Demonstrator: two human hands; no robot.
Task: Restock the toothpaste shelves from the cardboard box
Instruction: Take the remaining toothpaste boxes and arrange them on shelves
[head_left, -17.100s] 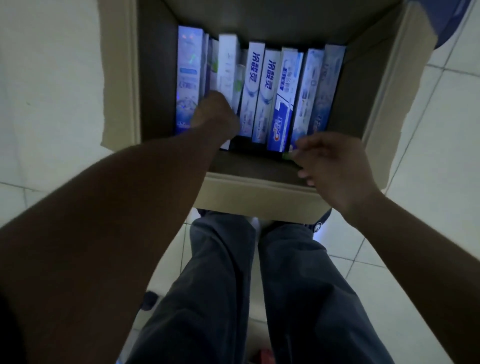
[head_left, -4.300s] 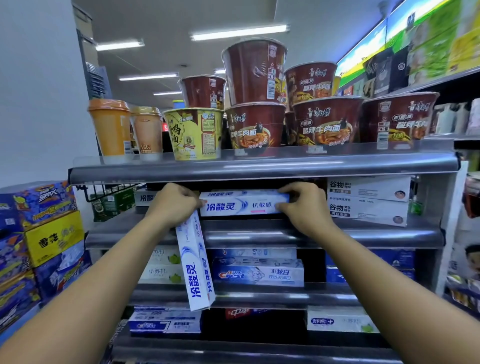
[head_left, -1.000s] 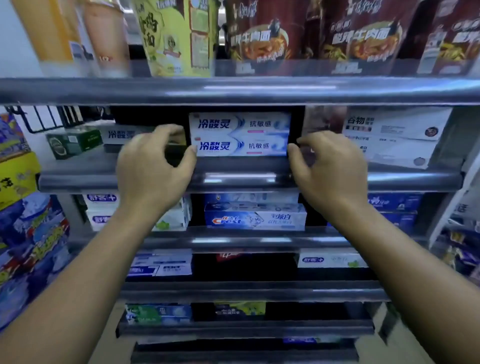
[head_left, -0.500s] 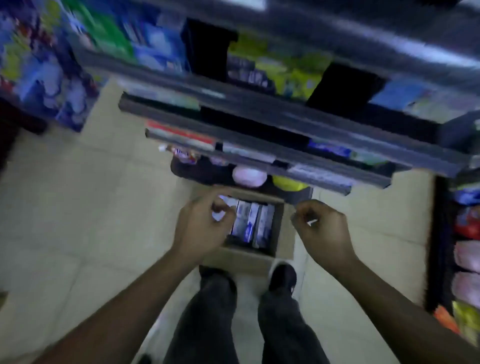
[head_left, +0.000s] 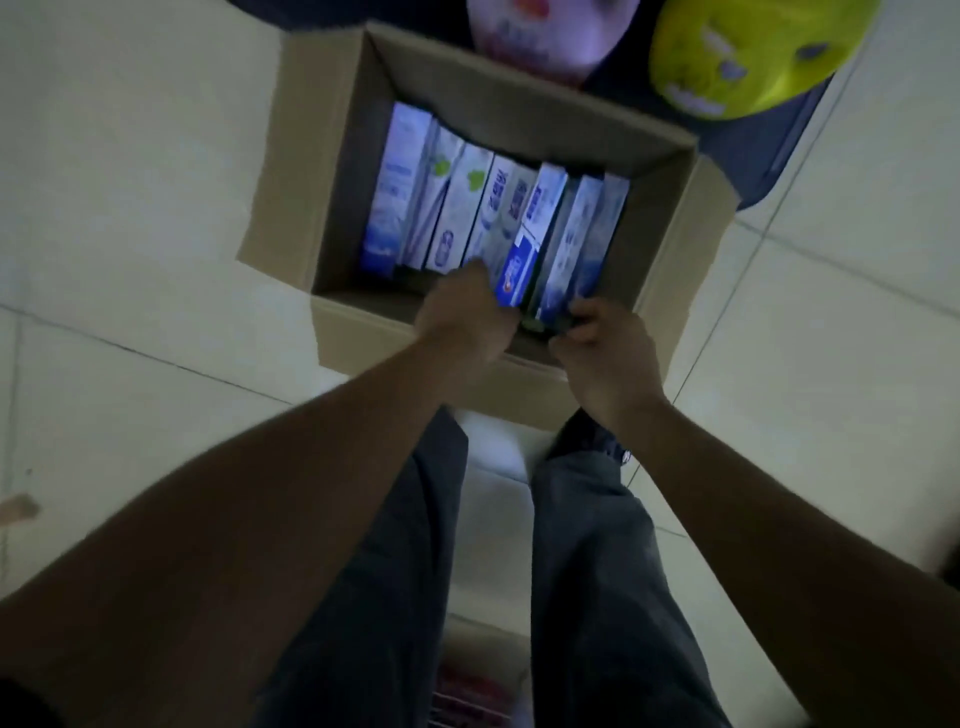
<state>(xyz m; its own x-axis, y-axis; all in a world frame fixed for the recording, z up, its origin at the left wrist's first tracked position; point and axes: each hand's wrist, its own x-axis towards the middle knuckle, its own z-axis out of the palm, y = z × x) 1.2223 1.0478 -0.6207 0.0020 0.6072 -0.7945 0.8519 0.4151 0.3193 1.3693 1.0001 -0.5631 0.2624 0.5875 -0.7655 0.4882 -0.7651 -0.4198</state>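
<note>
Toothpaste cartons (head_left: 467, 208) stand on edge, packed in the cardboard box (head_left: 337, 156) on the floor (head_left: 130, 208); left hand (head_left: 462, 312) dips among their near ends, fingers hidden, grip unclear; right hand (head_left: 602, 348) pinches a rightmost end; probably light, stiff but crushable card, best pinched across narrow sides

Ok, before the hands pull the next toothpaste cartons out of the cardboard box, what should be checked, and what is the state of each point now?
1. Cardboard box open, flaps folded outward: ok.
2. Toothpaste cartons left inside, standing in a row: ok.
3. Left hand at the near end of the blue carton: ok.
4. Left hand's grip firm: cannot tell, fingers hidden.
5. Right hand at the near ends of the rightmost cartons: ok; its grip: cannot tell, blurred.
</note>
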